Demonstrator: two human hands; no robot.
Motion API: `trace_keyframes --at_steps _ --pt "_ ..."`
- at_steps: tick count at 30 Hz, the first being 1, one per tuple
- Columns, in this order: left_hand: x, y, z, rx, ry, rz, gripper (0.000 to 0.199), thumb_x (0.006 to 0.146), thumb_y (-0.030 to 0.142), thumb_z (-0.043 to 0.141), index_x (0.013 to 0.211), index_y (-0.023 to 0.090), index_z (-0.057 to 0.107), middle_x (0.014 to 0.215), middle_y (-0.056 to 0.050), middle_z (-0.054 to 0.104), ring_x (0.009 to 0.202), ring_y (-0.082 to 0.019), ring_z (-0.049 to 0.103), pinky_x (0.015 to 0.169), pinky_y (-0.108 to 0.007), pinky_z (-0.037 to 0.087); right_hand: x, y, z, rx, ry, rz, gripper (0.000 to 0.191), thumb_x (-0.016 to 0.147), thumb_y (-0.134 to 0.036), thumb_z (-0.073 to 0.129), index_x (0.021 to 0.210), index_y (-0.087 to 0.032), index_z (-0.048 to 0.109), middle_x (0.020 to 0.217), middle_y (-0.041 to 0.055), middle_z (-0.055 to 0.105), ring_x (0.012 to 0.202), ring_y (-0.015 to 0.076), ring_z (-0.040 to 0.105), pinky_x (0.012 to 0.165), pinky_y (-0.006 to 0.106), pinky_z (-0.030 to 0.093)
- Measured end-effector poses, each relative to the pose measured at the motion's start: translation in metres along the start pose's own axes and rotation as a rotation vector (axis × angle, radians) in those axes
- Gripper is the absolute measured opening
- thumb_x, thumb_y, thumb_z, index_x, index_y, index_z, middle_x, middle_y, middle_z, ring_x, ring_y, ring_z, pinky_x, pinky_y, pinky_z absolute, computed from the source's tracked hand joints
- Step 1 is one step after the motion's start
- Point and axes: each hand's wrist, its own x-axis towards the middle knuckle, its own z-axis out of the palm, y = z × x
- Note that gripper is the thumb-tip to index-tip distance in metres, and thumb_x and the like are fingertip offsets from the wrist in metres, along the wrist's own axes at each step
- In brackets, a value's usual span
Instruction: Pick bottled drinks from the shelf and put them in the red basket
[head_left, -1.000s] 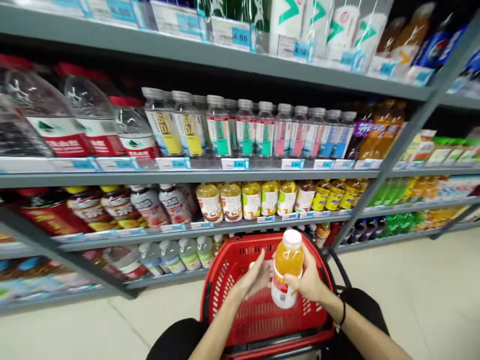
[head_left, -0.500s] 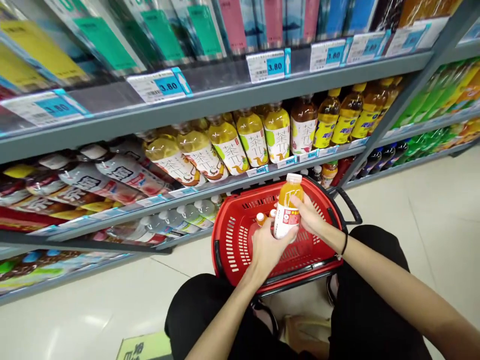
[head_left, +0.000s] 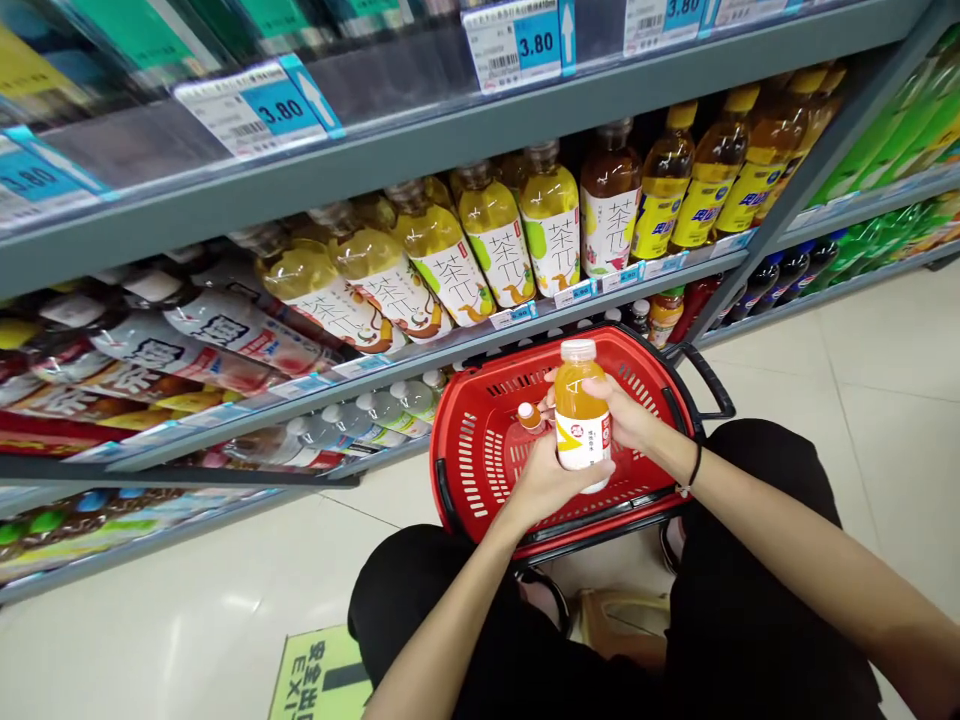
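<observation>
An orange drink bottle [head_left: 580, 405] with a white cap stands nearly upright between my hands, over the red basket [head_left: 474, 455]. My left hand [head_left: 549, 478] is wrapped round its lower part, thumb across the white label. At its upper right side, my right hand [head_left: 626, 412] grips it with the fingers partly behind. Inside the basket, an orange bottle with a white cap [head_left: 530, 416] lies just left of the held one. The held bottle and my hands hide part of the basket's inside.
Shelves [head_left: 420, 130] of drinks run along the far side, with tea bottles [head_left: 454, 270] just beyond the basket. The basket's black handle [head_left: 712, 385] sticks out at right. My knees flank the basket; a green floor sign [head_left: 319, 675] lies at lower left.
The held bottle has turned, showing a different side of its label with a yellow shape, and stands more upright. The view has shifted closer to the shelf. Both hands keep hold of the bottle.
</observation>
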Motion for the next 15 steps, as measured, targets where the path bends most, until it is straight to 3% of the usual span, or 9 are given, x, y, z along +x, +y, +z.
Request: trace_keyframes --at_steps 3,7,15 --pt "-0.003 0.002 -0.002 0.164 0.208 0.024 0.053 0.076 0.044 0.089 0.115 0.015 0.071 0.11 -0.008 0.08 0.095 -0.025 0.074 0.084 -0.035 0.057 0.003 0.004 0.003 -0.019 0.149 -0.036 0.059 0.071 -0.063 0.091 0.106 -0.021 0.069 0.094 0.0036 0.078 0.081 0.0199 0.075 0.076 0.034 0.063" --pt "-0.003 0.008 -0.001 0.327 0.342 -0.082 0.052 0.078 0.046 0.085 0.119 0.018 0.068 0.111 -0.009 0.08 0.1 -0.029 0.077 0.082 -0.038 0.058 0.005 0.011 0.005 -0.091 0.353 -0.057 0.054 0.062 -0.045 0.102 0.096 -0.02 0.068 0.088 -0.0006 0.075 0.075 0.0147 0.072 0.071 0.027 0.06" --pt "-0.006 0.007 0.011 0.482 0.323 -0.087 0.066 0.081 0.047 0.08 0.136 0.019 0.056 0.117 -0.012 0.079 0.105 -0.035 0.078 0.084 -0.043 0.059 -0.003 0.01 0.0 -0.088 0.198 0.034 0.046 0.07 -0.039 0.097 0.1 -0.019 0.068 0.096 0.0031 0.079 0.083 0.0175 0.076 0.079 0.031 0.063"
